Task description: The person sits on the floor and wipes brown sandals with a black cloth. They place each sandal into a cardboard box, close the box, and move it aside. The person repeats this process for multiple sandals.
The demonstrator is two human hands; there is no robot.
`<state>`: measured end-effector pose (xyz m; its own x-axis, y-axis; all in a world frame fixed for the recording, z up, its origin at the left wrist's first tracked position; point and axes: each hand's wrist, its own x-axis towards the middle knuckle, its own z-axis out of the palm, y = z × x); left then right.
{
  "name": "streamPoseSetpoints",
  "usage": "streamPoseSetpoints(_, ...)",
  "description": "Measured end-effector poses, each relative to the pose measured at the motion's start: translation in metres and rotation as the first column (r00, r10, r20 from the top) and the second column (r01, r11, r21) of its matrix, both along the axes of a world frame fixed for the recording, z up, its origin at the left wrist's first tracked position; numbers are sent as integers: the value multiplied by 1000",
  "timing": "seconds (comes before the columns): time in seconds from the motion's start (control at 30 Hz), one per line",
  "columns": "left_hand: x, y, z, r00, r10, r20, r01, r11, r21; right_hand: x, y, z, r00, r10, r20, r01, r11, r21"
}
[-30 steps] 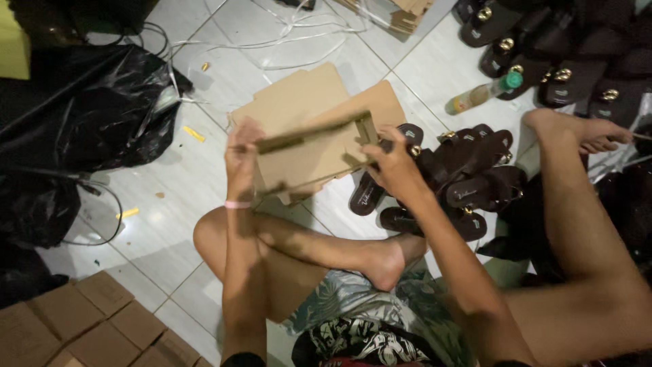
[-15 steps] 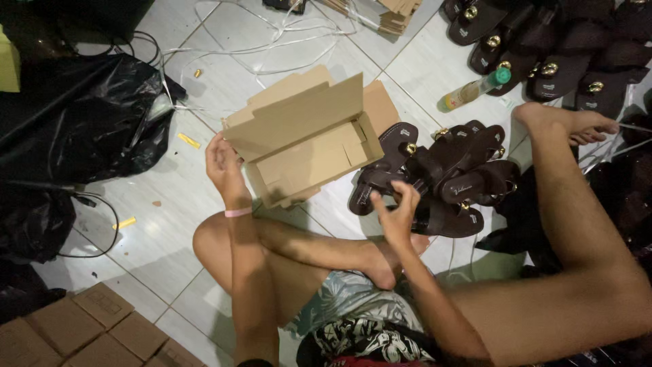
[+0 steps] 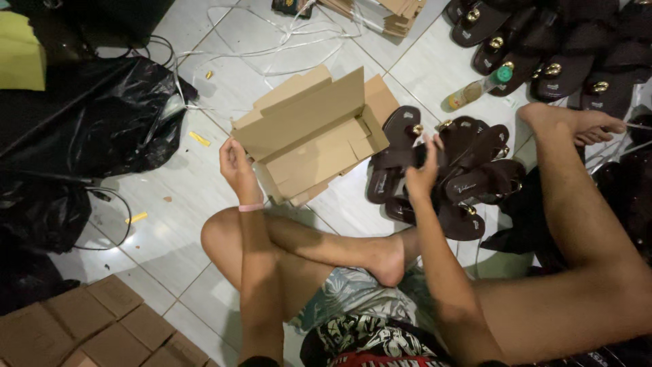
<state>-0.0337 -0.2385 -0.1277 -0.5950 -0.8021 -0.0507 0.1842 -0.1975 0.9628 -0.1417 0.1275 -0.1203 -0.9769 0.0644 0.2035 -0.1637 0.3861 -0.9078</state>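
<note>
A: Report the near field first.

B: Stacked closed cardboard boxes (image 3: 88, 329) occupy the near left corner of the floor (image 3: 170, 224). The person sits on the tiles, one leg folded across the lap, the other leg extended toward the right edge.

A: State of the hands?

B: Hands are apart. The left hand (image 3: 236, 163) grips the left end wall of the open cardboard box (image 3: 316, 139), fingers curled over the edge; judged function: to steady the box with its opening facing up. The right hand (image 3: 422, 171) is closed on a dark brown sandal (image 3: 397, 158) at the top of the sandal pile (image 3: 451, 177), which lies just beside the box's right side, within reach.

A: Box position?

B: Mid-floor, ahead of the folded knee, lid flap raised at the far side. No contents are visible inside.

A: Far field?

B: Black plastic bags (image 3: 75, 115) at the left edge, white strapping (image 3: 272, 27) and flat cardboard (image 3: 380, 12) at the far edge, a plastic bottle (image 3: 479, 87) and further sandals (image 3: 564, 47) in the far right corner.
</note>
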Motion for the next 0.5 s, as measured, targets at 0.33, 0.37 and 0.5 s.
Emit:
streamPoseSetpoints(0.33,-5,23,2,998,-55,-8,50,947,-318,54,71,85,993,-27,-117,27,1000,-1)
streamPoseSetpoints(0.37,-8,30,7,996,-91,-10,83,937,-339,54,75,97,992,-5,-123,5,1000,4)
streamPoseSetpoints(0.5,-14,63,39,992,107,-60,-122,879,-462,60,82,149,940,337,-53,-326,933,155)
